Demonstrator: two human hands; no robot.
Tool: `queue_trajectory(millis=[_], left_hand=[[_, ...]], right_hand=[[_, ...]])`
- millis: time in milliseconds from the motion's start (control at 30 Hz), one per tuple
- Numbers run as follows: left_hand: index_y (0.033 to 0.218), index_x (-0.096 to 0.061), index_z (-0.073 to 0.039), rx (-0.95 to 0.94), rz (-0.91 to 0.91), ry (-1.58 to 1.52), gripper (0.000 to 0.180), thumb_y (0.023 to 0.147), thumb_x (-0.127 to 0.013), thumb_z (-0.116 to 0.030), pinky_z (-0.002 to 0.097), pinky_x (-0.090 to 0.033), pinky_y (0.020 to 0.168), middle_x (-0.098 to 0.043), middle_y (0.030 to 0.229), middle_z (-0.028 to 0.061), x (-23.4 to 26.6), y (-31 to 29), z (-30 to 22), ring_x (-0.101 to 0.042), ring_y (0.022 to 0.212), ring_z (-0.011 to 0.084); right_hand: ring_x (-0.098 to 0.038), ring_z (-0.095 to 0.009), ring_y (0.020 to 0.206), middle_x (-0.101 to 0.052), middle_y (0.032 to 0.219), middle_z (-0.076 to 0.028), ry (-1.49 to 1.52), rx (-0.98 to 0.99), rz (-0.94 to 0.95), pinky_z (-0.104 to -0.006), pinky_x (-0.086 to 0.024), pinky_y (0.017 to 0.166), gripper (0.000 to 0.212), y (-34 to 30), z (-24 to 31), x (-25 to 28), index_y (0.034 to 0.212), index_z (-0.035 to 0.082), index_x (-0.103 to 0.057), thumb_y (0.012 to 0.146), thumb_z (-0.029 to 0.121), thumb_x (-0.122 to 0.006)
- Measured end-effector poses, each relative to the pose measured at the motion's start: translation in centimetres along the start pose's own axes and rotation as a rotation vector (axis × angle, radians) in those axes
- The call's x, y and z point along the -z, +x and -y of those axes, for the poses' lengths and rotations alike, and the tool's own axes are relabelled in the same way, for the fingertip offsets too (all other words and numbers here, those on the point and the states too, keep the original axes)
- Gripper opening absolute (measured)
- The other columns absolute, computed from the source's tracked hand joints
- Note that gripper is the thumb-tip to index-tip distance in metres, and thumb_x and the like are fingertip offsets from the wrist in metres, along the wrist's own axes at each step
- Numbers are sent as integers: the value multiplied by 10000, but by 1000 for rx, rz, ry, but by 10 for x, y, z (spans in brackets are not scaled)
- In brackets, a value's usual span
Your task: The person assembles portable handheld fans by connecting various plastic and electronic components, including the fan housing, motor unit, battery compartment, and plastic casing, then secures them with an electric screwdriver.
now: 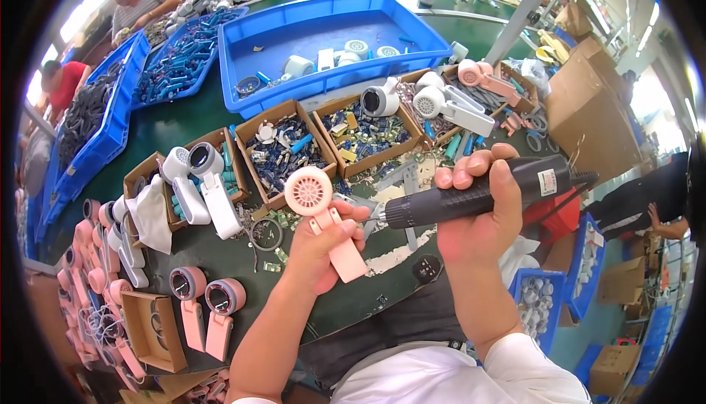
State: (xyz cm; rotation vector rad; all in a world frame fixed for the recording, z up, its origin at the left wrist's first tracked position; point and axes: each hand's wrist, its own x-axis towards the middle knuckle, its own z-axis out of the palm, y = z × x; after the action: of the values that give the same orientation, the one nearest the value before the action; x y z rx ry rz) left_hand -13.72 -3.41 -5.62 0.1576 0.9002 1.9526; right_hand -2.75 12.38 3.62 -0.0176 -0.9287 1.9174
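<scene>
A pink fan (pixel 326 220) is held near the centre of the frame by the left hand (pixel 316 253), its upper handle pinched between thumb and fingers. The round grille is turned toward the camera, and the handle is slanted down to the right. A black driver (pixel 467 198) is gripped right of centre by the right hand (pixel 482 224), its body clasped between the curled fingers and the palm. The nose of the driver is pointed left, close to the left fingertips and the fan's neck; whether the fan is touched by the bit cannot be told.

Above the hands, two cardboard boxes (pixel 382 155) are filled with small blue and yellow parts. Several white fans are held in a blue tray (pixel 331 80) at the top. Blue cylinders are heaped in a blue bin at the upper left, near a person in a striped top (pixel 143 3). Two white fans (pixel 218 202) are leaned left of centre. At the lower left, two grey-headed fans (pixel 193 323) are laid beside a small open carton (pixel 175 334), in which rings are kept.
</scene>
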Motion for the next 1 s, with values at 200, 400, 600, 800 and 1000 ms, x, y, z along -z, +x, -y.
queue_trajectory(millis=[200,400,600,800,1000], left_hand=[[1107,-589,-85,2,54,6,295,856,-735,-34,388,-598,750,-694,1017,112,-1,-2,2,-701,826,203],[1081,-606,-65,-43,53,6,338,803,-785,6,370,-597,754,-669,930,70,0,-2,2,-704,849,206],[1086,-684,-7,-254,-46,559,278,836,-804,-33,297,-575,802,-735,967,67,-4,-7,-3,-709,915,143],[1064,-704,3,-376,42,903,244,849,-803,-57,288,-569,784,-754,974,68,-6,-7,-5,-711,895,128],[1177,-655,19,-265,40,521,389,818,-798,-19,326,-602,799,-733,1114,140,-8,-6,0,-726,918,183]], right_hand=[[-584,-143,809,-623,900,-29,4,-10,-17,-380,-483,794,179,-1,1,-3,1181,125,-599,1022,205,-589],[-592,-148,803,-620,897,-33,-12,-20,-28,-385,-489,788,179,-1,1,-2,1178,115,-595,1018,196,-594],[-641,-193,761,-649,888,-95,-51,-36,-52,-416,-544,755,233,0,5,-5,1162,52,-578,944,58,-658],[-665,-199,770,-649,909,-101,-108,-94,11,-373,-559,735,332,0,7,-9,1179,26,-579,879,-32,-707],[-672,-196,789,-649,921,-102,-115,4,29,-374,-560,754,352,-4,9,-13,1181,38,-558,874,-7,-724]])
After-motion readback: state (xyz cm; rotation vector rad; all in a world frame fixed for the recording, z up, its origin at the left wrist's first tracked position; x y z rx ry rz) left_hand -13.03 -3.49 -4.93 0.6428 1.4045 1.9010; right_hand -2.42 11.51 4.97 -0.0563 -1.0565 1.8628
